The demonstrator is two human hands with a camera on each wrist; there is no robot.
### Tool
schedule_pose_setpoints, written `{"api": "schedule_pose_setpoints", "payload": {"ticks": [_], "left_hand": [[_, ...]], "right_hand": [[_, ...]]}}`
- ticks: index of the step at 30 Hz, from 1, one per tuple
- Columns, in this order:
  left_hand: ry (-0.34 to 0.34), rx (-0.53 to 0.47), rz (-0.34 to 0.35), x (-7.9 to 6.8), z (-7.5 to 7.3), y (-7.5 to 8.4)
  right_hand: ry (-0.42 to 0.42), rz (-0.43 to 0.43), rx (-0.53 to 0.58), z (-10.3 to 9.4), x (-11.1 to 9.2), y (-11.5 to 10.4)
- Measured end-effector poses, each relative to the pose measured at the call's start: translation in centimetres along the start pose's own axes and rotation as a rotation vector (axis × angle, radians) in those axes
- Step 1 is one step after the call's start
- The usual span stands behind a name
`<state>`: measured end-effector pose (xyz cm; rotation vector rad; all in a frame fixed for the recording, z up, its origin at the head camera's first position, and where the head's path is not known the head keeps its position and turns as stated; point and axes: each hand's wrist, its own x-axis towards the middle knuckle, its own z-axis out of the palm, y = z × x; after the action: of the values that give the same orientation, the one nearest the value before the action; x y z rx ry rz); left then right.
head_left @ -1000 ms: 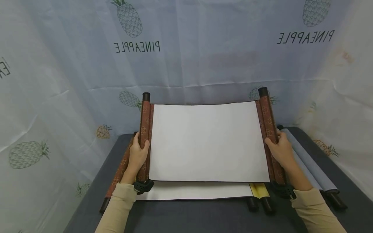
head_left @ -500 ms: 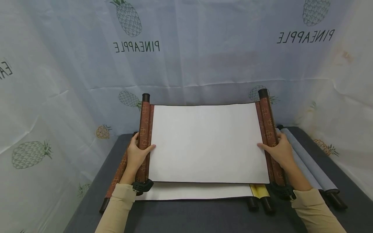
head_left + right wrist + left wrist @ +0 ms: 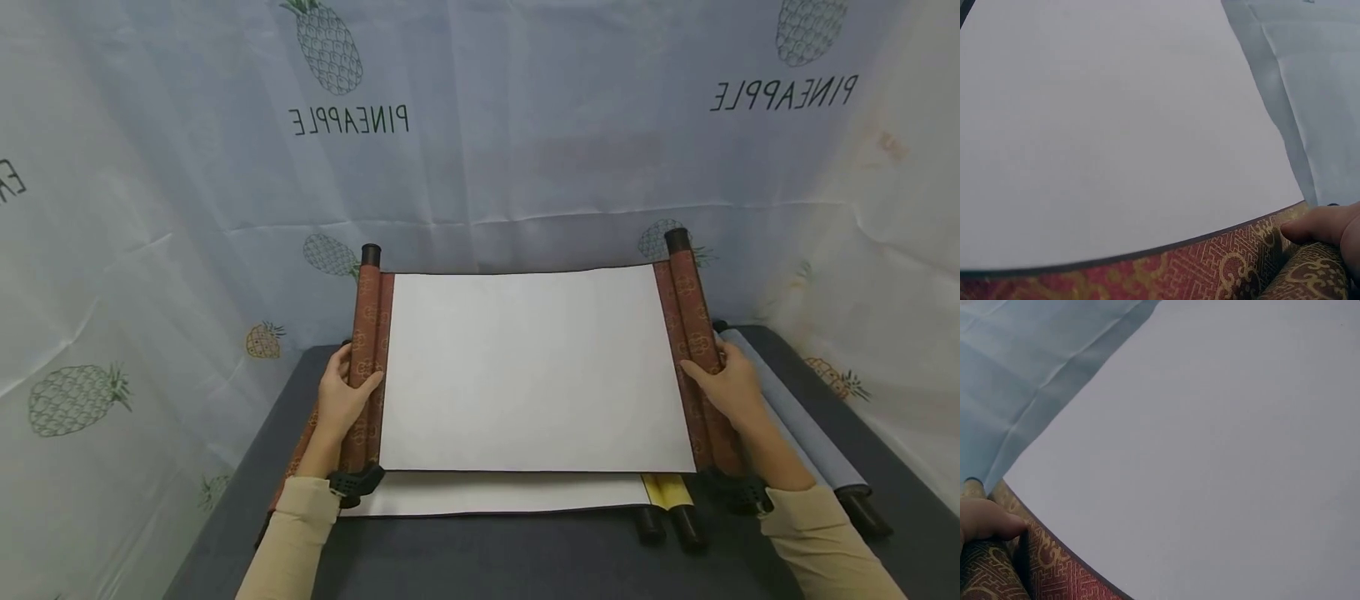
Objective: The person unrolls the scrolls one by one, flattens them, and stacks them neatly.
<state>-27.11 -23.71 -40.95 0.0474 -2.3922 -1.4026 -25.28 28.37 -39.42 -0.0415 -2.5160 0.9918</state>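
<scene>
A hanging scroll with a blank white sheet (image 3: 525, 375) is spread above the table, tilted up toward the head camera. My left hand (image 3: 341, 404) grips its left brown-red roller (image 3: 364, 325), thumb over the patterned border and fingers behind. On the other side my right hand (image 3: 731, 390) holds the right roller (image 3: 692, 321) the same way. The left wrist view shows the left thumb (image 3: 988, 520) lying across the gold-patterned brocade. In the right wrist view the right thumb (image 3: 1316, 226) presses on the brocade. Most fingers are hidden behind the rollers.
Beneath lies another white sheet (image 3: 510, 493) with a yellow border (image 3: 670, 490) and black knobs at its right. A brown-red roll (image 3: 302, 450) lies left, partly covered by the left arm. Grey-blue rolls (image 3: 806, 417) lie right on the dark table (image 3: 525, 562). A pineapple-print curtain (image 3: 480, 125) hangs behind.
Both thumbs stretched inward onto the white sheet half a second ago and are now back on the borders. The left roller and left hand have shifted slightly left; the right hand slightly right.
</scene>
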Motion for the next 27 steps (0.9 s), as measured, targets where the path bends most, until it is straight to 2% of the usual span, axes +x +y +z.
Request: {"api": "schedule_pose_setpoints", "payload": {"ticks": [7, 15, 22, 27], "left_hand": [[-0.019, 0.009, 0.064, -0.1, -0.4, -0.5], [-0.059, 0.066, 0.035, -0.5, -0.5, -0.6], [-0.123, 0.013, -0.032, -0.6, -0.8, -1.0], [-0.138, -0.014, -0.034, -1.0, -0.5, -1.7]], "right_hand": [[-0.041, 0.013, -0.040, -0.7, 0.1, 0.1], [-0.043, -0.026, -0.045, -0.8, -0.2, 0.2], [-0.098, -0.021, -0.086, -0.8, -0.1, 0.4], [-0.155, 0.008, -0.114, -0.5, -0.1, 1.1]]}}
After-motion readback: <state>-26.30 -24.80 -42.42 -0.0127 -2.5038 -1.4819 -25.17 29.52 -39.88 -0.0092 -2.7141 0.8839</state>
